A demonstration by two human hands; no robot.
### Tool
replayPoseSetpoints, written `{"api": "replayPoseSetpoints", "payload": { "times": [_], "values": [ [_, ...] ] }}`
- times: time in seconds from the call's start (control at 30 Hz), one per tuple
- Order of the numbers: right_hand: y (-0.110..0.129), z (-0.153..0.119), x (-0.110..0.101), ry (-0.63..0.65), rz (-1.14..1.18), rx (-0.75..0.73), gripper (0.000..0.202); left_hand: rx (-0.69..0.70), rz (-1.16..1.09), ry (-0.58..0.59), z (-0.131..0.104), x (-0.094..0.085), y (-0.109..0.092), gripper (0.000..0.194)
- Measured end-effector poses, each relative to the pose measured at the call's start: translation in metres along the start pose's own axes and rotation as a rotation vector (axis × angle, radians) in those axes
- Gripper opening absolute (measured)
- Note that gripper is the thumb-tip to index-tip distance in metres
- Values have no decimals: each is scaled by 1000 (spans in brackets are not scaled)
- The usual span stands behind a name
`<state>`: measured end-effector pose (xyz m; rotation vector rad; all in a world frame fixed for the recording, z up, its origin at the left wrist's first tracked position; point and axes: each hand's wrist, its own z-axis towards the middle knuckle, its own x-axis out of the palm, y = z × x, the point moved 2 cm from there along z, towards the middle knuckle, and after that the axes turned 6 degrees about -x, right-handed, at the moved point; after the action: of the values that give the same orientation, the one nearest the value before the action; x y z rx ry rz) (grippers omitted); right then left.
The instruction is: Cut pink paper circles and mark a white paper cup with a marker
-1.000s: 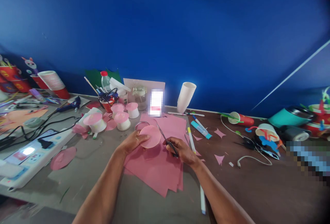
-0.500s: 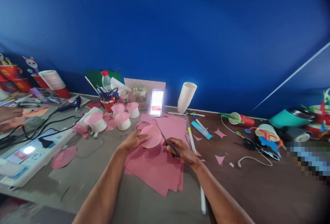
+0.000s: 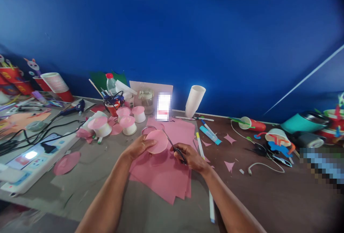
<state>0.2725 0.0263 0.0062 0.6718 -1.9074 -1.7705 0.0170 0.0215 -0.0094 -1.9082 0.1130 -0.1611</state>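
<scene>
Between the fingers and thumb of my left hand (image 3: 139,147) is a round pink paper disc (image 3: 158,142). Just right of it, my right hand (image 3: 186,156) is closed on dark scissors (image 3: 177,150), whose tips point up and left beside the disc's edge. Both hands are above overlapping pink paper sheets (image 3: 163,181). Behind the disc lies a roll of tape (image 3: 148,130), partly hidden. To the left, several short white cups topped with pink discs (image 3: 127,125) stand together.
A stack of white cups (image 3: 195,100) leans near the blue wall. Left are a power strip (image 3: 34,166) with cables and a loose pink piece (image 3: 67,163). Markers (image 3: 200,145), pink scraps (image 3: 229,166) and a white cable (image 3: 266,165) lie right.
The other person's hand at the far left has gone out of view. My hands, the disc and the scissors have hardly moved.
</scene>
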Motion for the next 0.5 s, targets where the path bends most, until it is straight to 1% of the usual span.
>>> {"api": "replayPoseSetpoints", "payload": {
  "times": [0.13, 0.4, 0.5],
  "values": [
    [-3, 1, -1, -32, 8, -18, 61, -2, -2, 20, 2, 0, 1, 55],
    [-2, 1, -1, -34, -16, -65, 71, 28, 2, 31, 6, -3, 7, 53],
    [-1, 0, 0, -26, -29, -63, 72, 44, 3, -3, 5, -3, 6, 51]
  ]
}}
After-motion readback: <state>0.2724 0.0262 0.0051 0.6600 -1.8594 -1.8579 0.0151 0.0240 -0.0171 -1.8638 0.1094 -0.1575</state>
